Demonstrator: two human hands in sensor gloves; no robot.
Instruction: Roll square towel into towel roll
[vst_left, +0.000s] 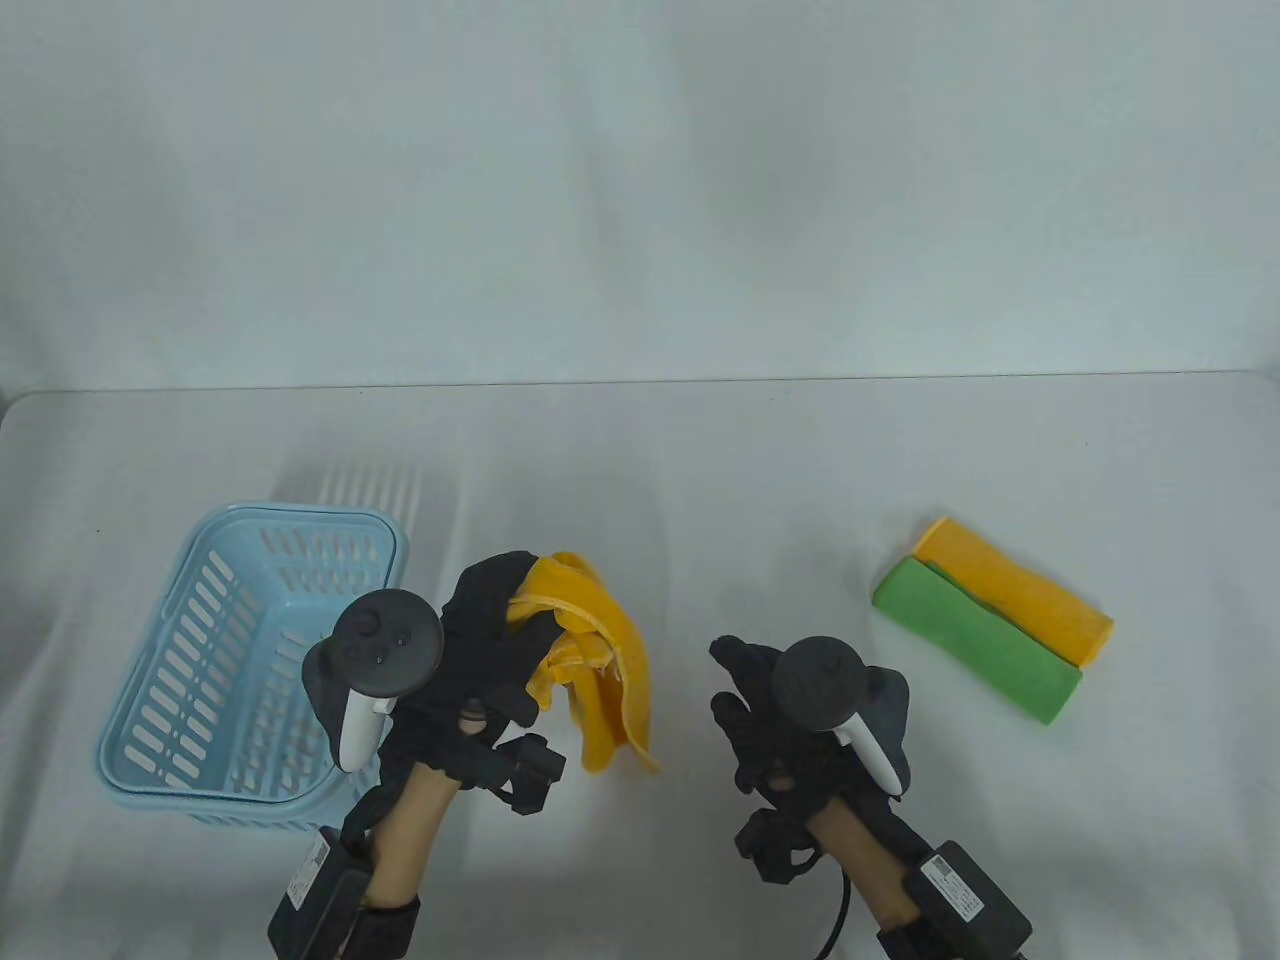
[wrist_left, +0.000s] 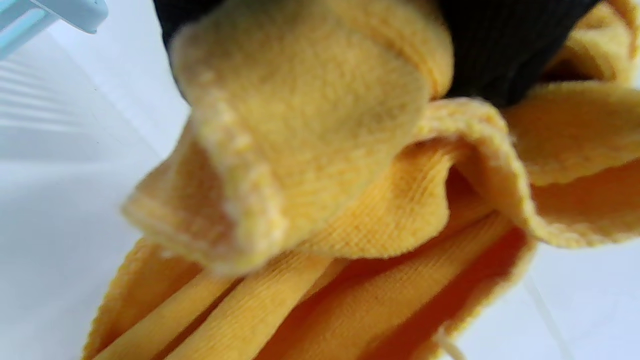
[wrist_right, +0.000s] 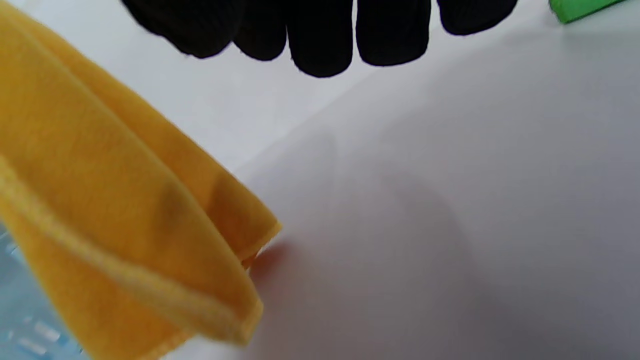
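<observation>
A crumpled yellow towel (vst_left: 605, 660) hangs above the table, gripped in my left hand (vst_left: 495, 640), whose black-gloved fingers are curled round its top. In the left wrist view the bunched towel (wrist_left: 320, 200) fills the frame under the fingers (wrist_left: 500, 45). My right hand (vst_left: 770, 710) hovers empty to the right of the cloth, fingers relaxed. The right wrist view has its fingertips (wrist_right: 320, 40) along the top and the hanging towel (wrist_right: 125, 225) at the left. Two finished rolls lie at the right: a yellow roll (vst_left: 1015, 590) and a green roll (vst_left: 980, 640), side by side.
A light blue slotted basket (vst_left: 160, 690) stands at the left, just beside my left hand. The white table's far edge (vst_left: 640, 382) runs across the middle of the table view, with a white wall behind it.
</observation>
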